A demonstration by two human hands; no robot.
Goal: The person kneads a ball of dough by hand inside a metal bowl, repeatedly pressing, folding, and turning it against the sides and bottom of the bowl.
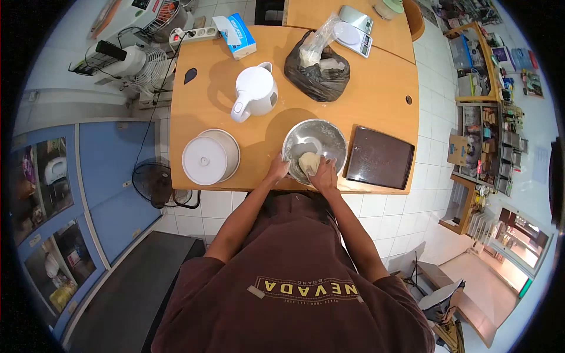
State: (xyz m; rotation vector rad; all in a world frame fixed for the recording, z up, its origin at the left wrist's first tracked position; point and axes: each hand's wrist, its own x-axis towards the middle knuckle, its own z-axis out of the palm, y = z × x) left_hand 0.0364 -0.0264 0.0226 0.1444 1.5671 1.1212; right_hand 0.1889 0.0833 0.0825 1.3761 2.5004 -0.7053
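Inside the metal bowl (329, 134) lies pale dough (308, 162).

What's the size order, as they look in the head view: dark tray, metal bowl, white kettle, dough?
1. Dark tray and metal bowl: too close to rank
2. White kettle
3. Dough, partly covered by the right hand

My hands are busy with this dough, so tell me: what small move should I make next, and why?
Perhaps press the dough with your right hand while your left hand steadies the metal bowl. The dough sits as one lump against the right hand, and the left is at the bowl's rim.
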